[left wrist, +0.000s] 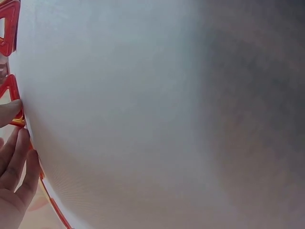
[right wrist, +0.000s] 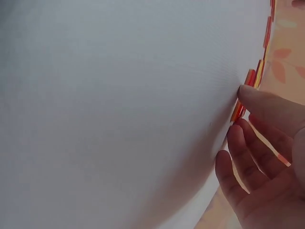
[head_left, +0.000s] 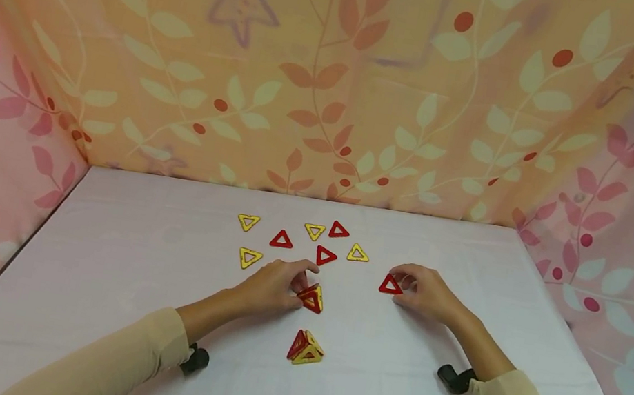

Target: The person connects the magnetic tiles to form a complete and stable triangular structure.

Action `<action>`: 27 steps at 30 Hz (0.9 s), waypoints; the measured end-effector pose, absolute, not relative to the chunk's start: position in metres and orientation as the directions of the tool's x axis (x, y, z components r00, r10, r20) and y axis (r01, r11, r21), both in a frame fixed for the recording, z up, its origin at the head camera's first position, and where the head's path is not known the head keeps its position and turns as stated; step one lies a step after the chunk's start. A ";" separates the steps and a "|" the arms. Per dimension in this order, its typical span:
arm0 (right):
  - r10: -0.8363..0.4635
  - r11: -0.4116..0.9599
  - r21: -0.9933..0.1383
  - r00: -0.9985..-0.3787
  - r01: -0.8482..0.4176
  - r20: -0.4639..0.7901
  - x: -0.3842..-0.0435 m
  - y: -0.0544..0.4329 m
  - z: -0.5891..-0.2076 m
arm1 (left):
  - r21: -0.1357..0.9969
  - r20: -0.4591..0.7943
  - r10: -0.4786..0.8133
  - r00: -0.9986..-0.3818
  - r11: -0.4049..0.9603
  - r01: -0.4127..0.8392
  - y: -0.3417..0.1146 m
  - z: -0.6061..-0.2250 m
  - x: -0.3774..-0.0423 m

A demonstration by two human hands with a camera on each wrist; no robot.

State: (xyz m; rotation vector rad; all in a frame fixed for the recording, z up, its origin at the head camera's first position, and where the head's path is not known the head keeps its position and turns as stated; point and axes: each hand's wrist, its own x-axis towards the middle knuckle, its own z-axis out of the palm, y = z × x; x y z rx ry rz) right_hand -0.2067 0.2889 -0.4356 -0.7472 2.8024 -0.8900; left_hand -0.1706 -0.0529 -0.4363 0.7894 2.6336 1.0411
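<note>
My left hand [head_left: 270, 287] grips a small group of red and yellow triangle tiles [head_left: 316, 308], joined at a slant, at the middle of the table. In the left wrist view, the thumb [left wrist: 8, 112] lies on a red tile's corner, with a yellow edge below it. To the right, my right hand [head_left: 428, 296] pinches a single red triangle tile [head_left: 389, 291] between thumb and fingers. The right wrist view shows this red tile [right wrist: 244, 93] edge-on at the fingertips. Nearer the front stands a small red and yellow pyramid [head_left: 306, 356], apart from both hands.
Loose tiles lie flat beyond the hands, among them a red triangle [head_left: 281, 244], a yellow triangle [head_left: 246, 227] and another yellow triangle [head_left: 358, 258]. A white cloth [head_left: 109, 274] covers the table. Patterned curtains [head_left: 311, 85] enclose its back and sides.
</note>
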 end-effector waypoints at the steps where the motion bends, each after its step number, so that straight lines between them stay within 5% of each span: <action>1: -0.487 0.706 -0.569 -0.872 -0.422 0.043 -0.207 0.288 -0.436 | 0.680 0.005 0.547 -0.837 0.613 0.404 -0.053 -0.437 -0.171; 27: -0.611 0.650 -0.588 -0.791 -0.481 -0.028 -0.194 0.236 -0.433 | 0.659 -0.007 0.529 -0.849 0.641 0.394 -0.052 -0.441 -0.171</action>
